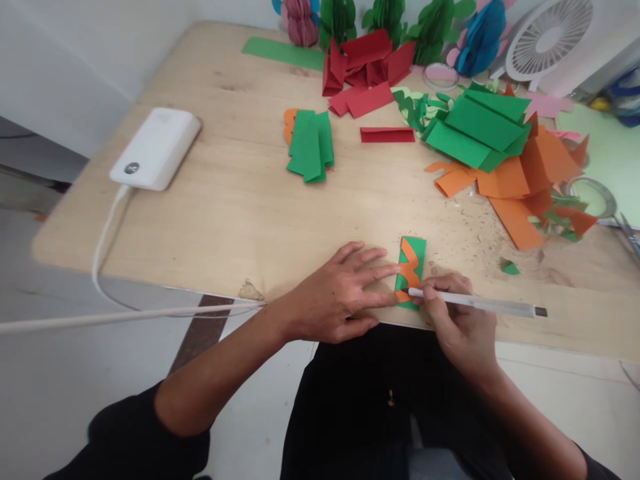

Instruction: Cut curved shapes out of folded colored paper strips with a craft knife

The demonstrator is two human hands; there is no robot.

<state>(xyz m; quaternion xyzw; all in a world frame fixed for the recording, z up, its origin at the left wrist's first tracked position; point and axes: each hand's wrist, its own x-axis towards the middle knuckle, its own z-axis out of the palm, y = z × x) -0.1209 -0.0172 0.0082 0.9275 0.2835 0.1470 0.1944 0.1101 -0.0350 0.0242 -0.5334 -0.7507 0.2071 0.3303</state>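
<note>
A green paper strip [421, 250] lies at the table's front edge, with a wavy orange paper cutout [409, 256] on top of it. My left hand [345, 290] rests flat with its fingers spread, and its fingertips touch the left side of the cutout. My right hand [460, 320] is closed round a white pen [480, 303]. The pen's tip meets the lower part of the cutout, by its edge. Whether it has left a line cannot be made out.
A white power bank [156, 148] with a cable is at the left. Green folded papers [311, 147] lie mid-table. Red papers [367, 63], a green stack [483, 127], orange papers [540, 170] and scissors [627, 233] are further back and right. Honeycomb paper shapes [435, 33] and a fan [547, 40] stand behind.
</note>
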